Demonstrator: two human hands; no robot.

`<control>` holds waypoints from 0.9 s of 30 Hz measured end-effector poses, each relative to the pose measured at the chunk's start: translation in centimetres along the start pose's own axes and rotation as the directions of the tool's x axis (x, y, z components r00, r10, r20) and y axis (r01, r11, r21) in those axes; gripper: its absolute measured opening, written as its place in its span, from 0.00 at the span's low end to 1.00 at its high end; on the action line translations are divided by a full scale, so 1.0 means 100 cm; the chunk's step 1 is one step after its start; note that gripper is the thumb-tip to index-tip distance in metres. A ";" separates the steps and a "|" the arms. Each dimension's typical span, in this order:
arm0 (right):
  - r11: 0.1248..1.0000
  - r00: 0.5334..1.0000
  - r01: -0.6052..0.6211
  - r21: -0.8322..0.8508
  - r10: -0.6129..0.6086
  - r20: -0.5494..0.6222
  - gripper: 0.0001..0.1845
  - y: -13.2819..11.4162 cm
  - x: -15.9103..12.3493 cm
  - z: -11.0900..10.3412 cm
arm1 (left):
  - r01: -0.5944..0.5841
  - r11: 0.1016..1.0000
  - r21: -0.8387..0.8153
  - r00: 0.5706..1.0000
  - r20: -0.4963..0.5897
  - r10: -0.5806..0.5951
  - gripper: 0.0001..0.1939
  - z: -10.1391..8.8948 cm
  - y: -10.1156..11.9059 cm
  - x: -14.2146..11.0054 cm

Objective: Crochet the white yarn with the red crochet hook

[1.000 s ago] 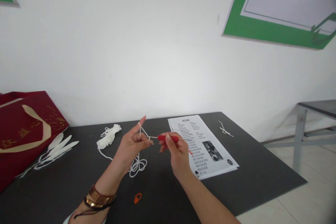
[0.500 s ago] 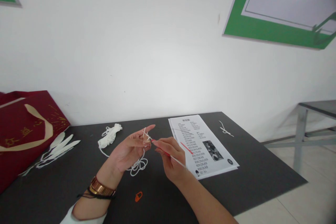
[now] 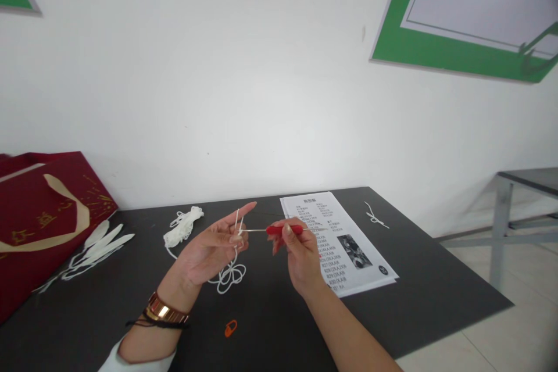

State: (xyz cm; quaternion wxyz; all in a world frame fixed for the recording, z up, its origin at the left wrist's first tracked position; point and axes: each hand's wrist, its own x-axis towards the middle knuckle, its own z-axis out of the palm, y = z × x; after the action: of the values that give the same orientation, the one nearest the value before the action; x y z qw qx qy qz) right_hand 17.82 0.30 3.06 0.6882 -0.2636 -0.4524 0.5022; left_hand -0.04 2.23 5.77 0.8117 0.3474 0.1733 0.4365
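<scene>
My left hand [image 3: 213,250] pinches a small bit of white yarn [image 3: 240,232] between thumb and fingers, with its index finger stretched out and a strand looped over it. In my right hand [image 3: 300,256] is a crochet hook [image 3: 279,230] with a red grip, held level. Its thin metal shaft reaches left to the yarn at my left fingertips. From the left hand the strand hangs to loose coils on the table and runs back to a bundle of white yarn [image 3: 185,225].
An orange stitch marker [image 3: 231,328] lies on the dark table [image 3: 270,331] near the front. Printed sheets [image 3: 370,279] are at the right, with a short knotted white yarn piece [image 3: 375,216] beyond. White crocheted strips [image 3: 102,244] lie by a dark red bag [image 3: 47,209] at the left.
My right hand has moved up and right, and the hook has swung level, showing its shaft between the hands. My left hand keeps its pinch, almost in the same spot.
</scene>
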 end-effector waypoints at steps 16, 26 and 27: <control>0.952 0.985 -0.170 0.253 0.172 0.015 0.08 -0.004 0.003 -0.001 | -0.017 1.000 -0.007 1.000 -0.025 0.016 0.34 -0.004 0.001 0.003; 0.926 0.949 -0.312 0.213 0.292 0.119 0.10 0.003 -0.001 0.006 | -0.096 0.942 0.322 0.991 -0.060 0.122 0.43 0.009 -0.012 0.002; 0.925 0.949 -0.312 0.218 0.295 0.108 0.10 0.003 -0.001 0.006 | -0.108 0.945 0.309 0.990 -0.055 0.131 0.44 0.009 -0.012 0.002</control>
State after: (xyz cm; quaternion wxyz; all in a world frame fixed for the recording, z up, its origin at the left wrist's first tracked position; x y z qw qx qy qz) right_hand 17.13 0.30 3.06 0.6110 -0.2296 -0.3693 0.6615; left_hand 1.28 1.57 5.58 0.7134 0.4617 0.2475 0.4655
